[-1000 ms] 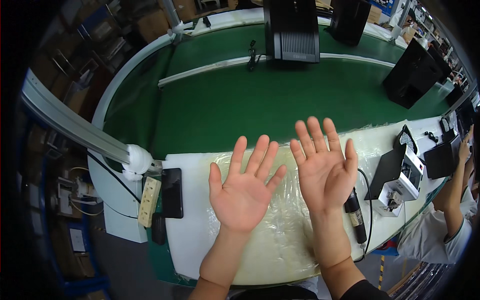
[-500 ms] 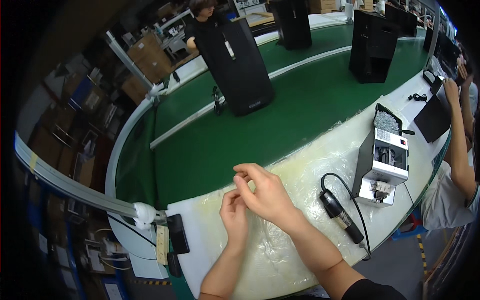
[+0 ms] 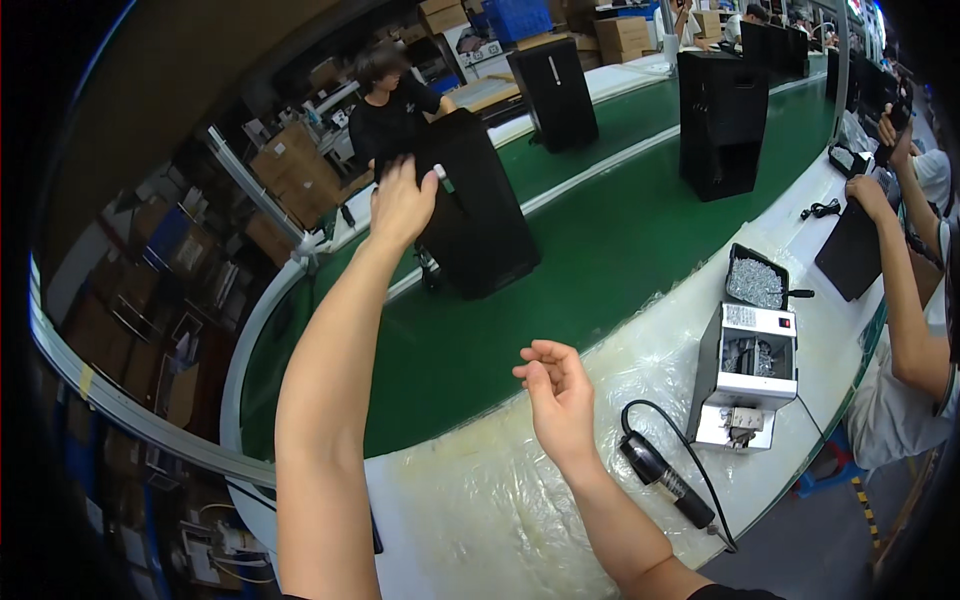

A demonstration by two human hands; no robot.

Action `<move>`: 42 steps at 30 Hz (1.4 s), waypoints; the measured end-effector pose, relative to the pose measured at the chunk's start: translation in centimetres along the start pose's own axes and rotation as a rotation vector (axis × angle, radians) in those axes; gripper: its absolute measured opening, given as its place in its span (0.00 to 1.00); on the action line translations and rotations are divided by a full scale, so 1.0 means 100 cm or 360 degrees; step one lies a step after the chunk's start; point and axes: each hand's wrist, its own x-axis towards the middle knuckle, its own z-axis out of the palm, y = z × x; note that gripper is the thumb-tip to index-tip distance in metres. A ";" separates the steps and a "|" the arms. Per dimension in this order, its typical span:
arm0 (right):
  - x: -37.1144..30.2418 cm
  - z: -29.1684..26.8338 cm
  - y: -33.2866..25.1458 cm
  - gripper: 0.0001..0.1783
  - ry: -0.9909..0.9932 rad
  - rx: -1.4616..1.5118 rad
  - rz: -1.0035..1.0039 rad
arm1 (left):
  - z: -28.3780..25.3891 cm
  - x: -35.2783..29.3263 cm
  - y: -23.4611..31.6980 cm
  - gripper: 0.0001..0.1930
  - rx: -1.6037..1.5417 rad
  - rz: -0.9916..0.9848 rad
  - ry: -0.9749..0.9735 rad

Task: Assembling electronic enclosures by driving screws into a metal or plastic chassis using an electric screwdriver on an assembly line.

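Black and tall, the nearest cabinet stands on the green belt beyond your worktop, ahead and to your left. Your left hand is reached far out to its upper left part, fingers extended and thumb well apart from them, closed on nothing; whether the skin touches the cabinet, you cannot tell from this view. A small pale piece on the cabinet shows just beside your thumb.

Your right hand hangs over the far edge of the worktop, well apart from the cabinet. Its fingers bend loosely with the thumb held off them, and you have nothing visible in it.

Clear film lies wrinkled over the pale worktop. Right of your right forearm rests a black powered driver with its cable looping around it. Beyond that sits a white-and-black box-shaped machine, and just behind it a black tray filled with small silvery parts.

Farther along the belt you have two more black cabinets, one near the far side and one to the right. Across from you, a person in a black top is behind the nearest cabinet.
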 end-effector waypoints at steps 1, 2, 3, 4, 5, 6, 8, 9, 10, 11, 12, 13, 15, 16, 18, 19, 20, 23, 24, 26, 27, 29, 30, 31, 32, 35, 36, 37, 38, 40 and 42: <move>0.001 -0.001 -0.001 0.14 -0.0009 0.0022 0.0015 | 0.004 -0.003 -0.002 0.30 0.0105 0.0028 0.0054; 0.004 -0.003 0.000 0.13 0.0000 0.0048 0.0027 | 0.004 -0.010 0.009 0.30 0.0204 0.0072 0.0100; 0.005 -0.005 0.001 0.13 0.0015 0.0075 0.0050 | 0.005 -0.020 0.021 0.30 0.0302 0.0117 0.0136; 0.005 -0.005 0.002 0.13 0.0025 0.0093 0.0052 | 0.005 -0.029 0.031 0.30 0.0383 0.0146 0.0232; 0.006 -0.005 0.002 0.13 0.0030 0.0113 0.0052 | 0.002 -0.040 0.040 0.24 0.0407 0.0278 0.0471; 0.008 -0.007 0.003 0.13 0.0035 0.0122 0.0050 | -0.007 -0.048 0.052 0.20 0.0299 0.0293 0.0464; 0.008 -0.007 0.004 0.13 0.0053 0.0149 0.0022 | -0.027 -0.062 0.068 0.13 0.0099 0.0292 0.0352; 0.007 -0.005 0.003 0.13 0.0047 0.0161 0.0014 | -0.037 -0.068 0.071 0.11 0.0014 0.0268 0.0253; 0.006 -0.005 0.003 0.13 0.0056 0.0171 0.0030 | -0.041 -0.072 0.074 0.08 -0.0075 0.0247 0.0154; 0.004 -0.002 0.002 0.13 0.0050 0.0186 0.0046 | -0.044 -0.073 0.078 0.08 -0.0090 0.0302 0.0142; 0.002 -0.001 0.002 0.13 0.0054 0.0185 0.0062 | -0.044 -0.069 0.090 0.07 -0.0039 0.0432 0.0330; 0.001 -0.001 0.003 0.13 0.0085 0.0197 0.0041 | -0.042 -0.063 0.104 0.07 0.0012 0.0564 0.0517; 0.002 -0.005 0.003 0.13 0.0171 0.0211 -0.0022 | -0.039 -0.054 0.138 0.13 0.0055 0.0513 0.0627; 0.003 -0.007 0.002 0.12 0.0254 0.0215 -0.0074 | -0.045 -0.055 0.153 0.17 0.0078 0.0310 0.0099; 0.010 -0.016 -0.001 0.11 0.0457 0.0211 -0.0207 | -0.050 -0.059 0.182 0.23 0.0061 0.0164 -0.0425; 0.012 -0.022 -0.003 0.11 0.0529 0.0169 -0.0259 | -0.048 -0.065 0.184 0.25 0.0040 0.0193 -0.0417; 0.016 -0.030 -0.005 0.11 0.0603 0.0133 -0.0315 | -0.047 -0.070 0.185 0.28 0.0023 0.0228 -0.0407; 0.021 -0.044 -0.011 0.11 0.0709 0.0105 -0.0394 | -0.055 -0.080 0.167 0.33 0.0319 0.0247 -0.0285; 0.024 -0.048 -0.012 0.11 0.0743 0.0099 -0.0431 | -0.065 -0.085 0.163 0.35 0.0178 -0.0008 -0.0235; 0.024 -0.048 -0.010 0.11 0.0770 0.0086 -0.0457 | -0.074 -0.103 0.124 0.35 -0.0069 -0.0314 -0.0046; 0.024 -0.047 -0.012 0.11 0.0768 0.0086 -0.0468 | -0.085 -0.115 0.102 0.34 -0.0264 -0.0393 0.0051; 0.025 -0.050 -0.016 0.10 0.0757 0.0125 -0.0457 | -0.106 -0.143 0.063 0.32 -0.0657 -0.0659 0.0233; 0.025 -0.054 -0.018 0.09 0.0709 0.0149 -0.0458 | -0.122 -0.158 0.054 0.32 -0.0950 -0.0858 0.0313; 0.026 -0.056 -0.020 0.09 0.0663 0.0174 -0.0460 | -0.134 -0.176 0.035 0.28 -0.1299 -0.1124 0.0387; 0.022 -0.049 -0.020 0.09 0.0636 0.0163 -0.0449 | -0.160 -0.203 0.033 0.20 -0.1615 -0.1294 0.0585; 0.014 -0.044 -0.023 0.09 0.0584 0.0021 -0.0502 | -0.215 -0.295 -0.006 0.24 -0.1831 -0.1558 0.0652; 0.010 -0.044 -0.028 0.09 0.0529 -0.0042 -0.0492 | -0.233 -0.320 0.001 0.30 -0.2200 -0.1794 0.0578; 0.007 -0.044 -0.037 0.10 0.0467 -0.0104 -0.0498 | -0.242 -0.339 0.016 0.33 -0.2695 -0.1787 0.0318; -0.001 -0.041 -0.049 0.10 0.0347 -0.0077 -0.0477 | -0.242 -0.356 0.017 0.29 -0.2577 -0.2012 0.0652; -0.019 -0.034 -0.076 0.10 0.0157 0.0032 -0.0491 | -0.234 -0.404 -0.001 0.28 -0.2612 -0.2048 0.0801; -0.035 -0.034 -0.094 0.09 0.0091 -0.0046 -0.0555 | -0.208 -0.499 -0.055 0.30 -0.2964 -0.1653 0.0417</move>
